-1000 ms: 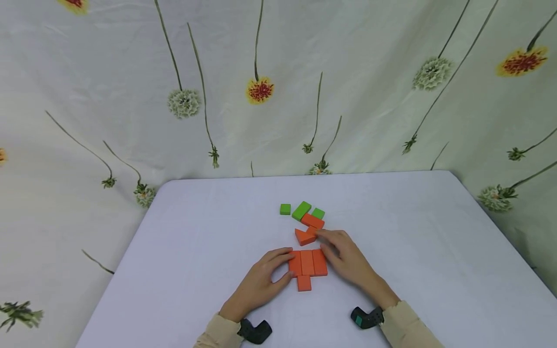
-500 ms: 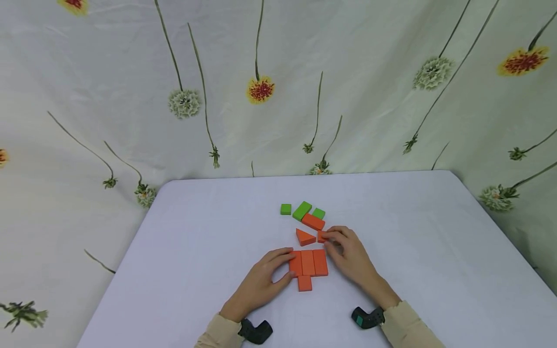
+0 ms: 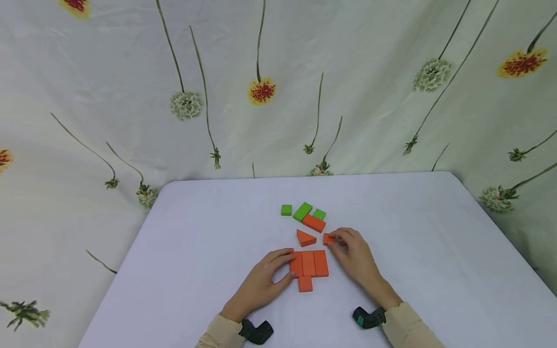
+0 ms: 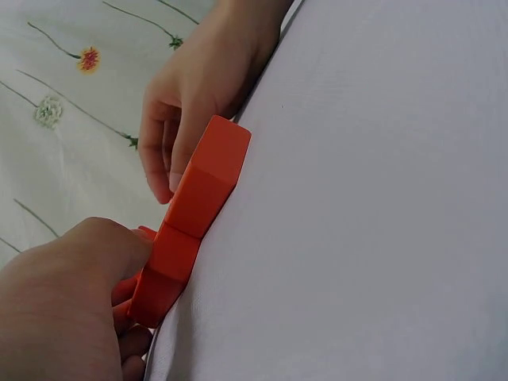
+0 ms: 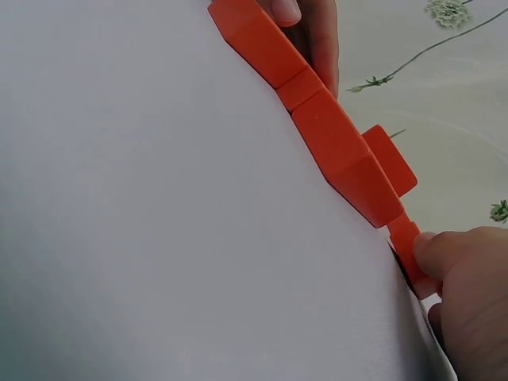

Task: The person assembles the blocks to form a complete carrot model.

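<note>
White cloth (image 3: 217,232) underlies an orange block (image 3: 327,239) between the right hand's (image 3: 358,258) fingertips (image 5: 431,251).

Orange on the near rectangular blocks (image 3: 308,263) and triangular block (image 3: 306,239), green on the far blocks (image 3: 302,211), lavender-white across the tabletop (image 3: 404,232), floral over the pale backdrop (image 3: 370,53).

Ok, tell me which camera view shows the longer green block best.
The head view, where the top of the longer green block lies in plain sight, between two smaller green blocks. Neither wrist view shows any of it.
</note>
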Demonstrator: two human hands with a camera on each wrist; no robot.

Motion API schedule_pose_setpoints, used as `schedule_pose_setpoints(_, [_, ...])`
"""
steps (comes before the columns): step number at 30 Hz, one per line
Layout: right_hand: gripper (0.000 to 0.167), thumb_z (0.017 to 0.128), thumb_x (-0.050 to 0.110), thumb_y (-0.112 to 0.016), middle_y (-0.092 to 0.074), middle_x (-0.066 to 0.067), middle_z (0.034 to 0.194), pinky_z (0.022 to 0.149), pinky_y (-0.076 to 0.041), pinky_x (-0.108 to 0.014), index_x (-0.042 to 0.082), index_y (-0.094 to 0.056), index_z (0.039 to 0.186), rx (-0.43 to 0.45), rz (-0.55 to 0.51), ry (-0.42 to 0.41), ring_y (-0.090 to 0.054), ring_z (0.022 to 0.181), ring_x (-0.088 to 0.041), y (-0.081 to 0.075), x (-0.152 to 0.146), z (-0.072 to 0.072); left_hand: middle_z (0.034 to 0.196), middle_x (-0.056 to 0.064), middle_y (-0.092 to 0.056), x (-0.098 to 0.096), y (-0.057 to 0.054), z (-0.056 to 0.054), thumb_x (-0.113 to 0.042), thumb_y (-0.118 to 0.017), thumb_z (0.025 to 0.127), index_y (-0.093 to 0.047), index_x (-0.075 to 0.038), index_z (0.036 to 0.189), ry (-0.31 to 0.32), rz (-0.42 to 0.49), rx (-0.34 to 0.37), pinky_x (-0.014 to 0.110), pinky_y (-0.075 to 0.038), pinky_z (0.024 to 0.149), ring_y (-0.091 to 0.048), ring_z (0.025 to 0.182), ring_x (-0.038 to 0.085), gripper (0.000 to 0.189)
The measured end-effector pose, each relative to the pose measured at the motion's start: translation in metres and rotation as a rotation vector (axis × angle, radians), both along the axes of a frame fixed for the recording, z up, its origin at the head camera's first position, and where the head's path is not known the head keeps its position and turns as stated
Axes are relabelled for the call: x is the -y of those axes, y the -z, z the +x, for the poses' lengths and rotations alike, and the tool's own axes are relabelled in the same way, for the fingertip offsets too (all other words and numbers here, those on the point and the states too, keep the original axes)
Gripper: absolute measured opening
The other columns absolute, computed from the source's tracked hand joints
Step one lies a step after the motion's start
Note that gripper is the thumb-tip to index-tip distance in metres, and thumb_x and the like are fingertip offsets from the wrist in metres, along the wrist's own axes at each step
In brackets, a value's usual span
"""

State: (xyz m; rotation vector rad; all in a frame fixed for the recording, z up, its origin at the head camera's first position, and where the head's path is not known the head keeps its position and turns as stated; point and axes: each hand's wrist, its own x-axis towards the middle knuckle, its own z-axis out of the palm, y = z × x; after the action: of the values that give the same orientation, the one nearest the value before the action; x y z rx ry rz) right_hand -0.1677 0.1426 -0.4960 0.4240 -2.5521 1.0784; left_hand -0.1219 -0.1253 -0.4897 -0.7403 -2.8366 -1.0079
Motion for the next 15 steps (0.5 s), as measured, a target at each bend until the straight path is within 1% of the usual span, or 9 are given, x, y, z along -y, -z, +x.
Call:
schedule_pose_setpoints(5, [0.033, 0.087, 0.012, -0.084, -0.069, -0.006, 0.114, 0.08, -0.063, -0.034, 0.01, -0.074, 0.118, -0.02, -0.018, 0.002, -0.065, 0.095, -0.017, 0.0001, -0.0005, 0.0017, 0.15, -0.002, -0.055, 0.0002, 0.0005, 0.0, -0.03, -0.072, 0.098, -0.064, -0.016, 0.141, -0.001, 0.001, 0.004, 0.039, -0.048, 0.114, -0.051, 0.14, 0.017, 0.045])
schedule_pose_setpoints(8, [0.035, 0.086, 0.012, -0.085, -0.069, -0.005, 0.113, 0.078, -0.061, -0.031, 0.01, -0.074, 0.119, -0.05, -0.045, -0.026, -0.064, 0.093, -0.015, 0.0009, -0.0021, 0.0028, 0.15, -0.002, -0.055, 0.0004, 0.0005, 0.0002, -0.029, -0.072, 0.098, -0.064, -0.016, 0.141, 0.0, 0.002, 0.005, 0.04, -0.048, 0.114, -0.051, 0.141, 0.018, 0.045])
schedule_pose_setpoints(11, [0.037, 0.084, 0.011, -0.086, -0.07, -0.002, 0.112, 0.078, -0.06, -0.027, 0.011, -0.074, 0.12, -0.072, -0.08, -0.094, -0.064, 0.093, -0.013, 0.0018, -0.0047, 0.0046, 0.15, -0.002, -0.055, 0.0005, 0.0004, 0.0003, -0.03, -0.072, 0.098, -0.064, -0.016, 0.141, 0.001, 0.001, 0.0, 0.04, -0.048, 0.114, -0.051, 0.14, 0.017, 0.045])
schedule_pose_setpoints(15, [0.038, 0.084, 0.008, -0.086, -0.07, 0.002, 0.111, 0.079, -0.06, -0.024, 0.012, -0.074, 0.12, -0.067, -0.134, -0.242, -0.064, 0.091, -0.012, 0.0027, -0.0083, 0.0077, 0.15, -0.002, -0.056, 0.0008, 0.0001, 0.0001, -0.029, -0.072, 0.098, -0.064, -0.015, 0.14, 0.008, 0.008, -0.015, 0.039, -0.047, 0.115, -0.05, 0.141, 0.017, 0.045])
